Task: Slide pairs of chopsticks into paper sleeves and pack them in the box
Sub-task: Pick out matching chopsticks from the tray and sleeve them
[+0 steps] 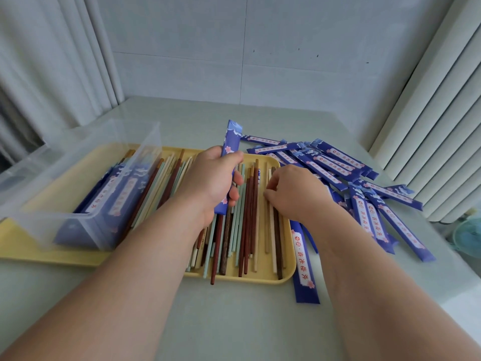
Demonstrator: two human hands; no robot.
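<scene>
While the left hand [213, 178] grips one blue paper sleeve [231, 142] round its middle, thumb across the front and fingers curled behind, the sleeve stands nearly upright above the tray, its far end pointing toward the wall. The right hand [294, 191] lies knuckles-up over the right part of the tray, fingers bent down onto a few pale chopsticks. Its fingertips are tucked out of sight, so I cannot tell whether it has pinched any.

Loose chopsticks [247, 217], well over twenty, lie lengthwise in the tray: thin straight sticks in dark reddish-brown wood, cream and pale mint green. One reddish-brown stick pokes out over the near rim.

One yellow tray [260, 278] holds them, shallow, smooth and round-cornered. On its left part sits one clear plastic box [52, 183], thin-walled and rectangular, with filled sleeves [112, 196] leaning inside. Two white label strips show through its wall.

Right of the tray, a pile of sleeves [338, 162] spreads across the table, more than a dozen, flat and overlapping. Each is deep blue with a white strip of red characters and a pink blossom. One more single sleeve [304, 267] lies just beside the tray's right edge.

Everything rests on a pale, glossy grey-green table [234, 324]. Pleated white curtains [52, 61] hang on both sides of a grey panelled wall [286, 48].
</scene>
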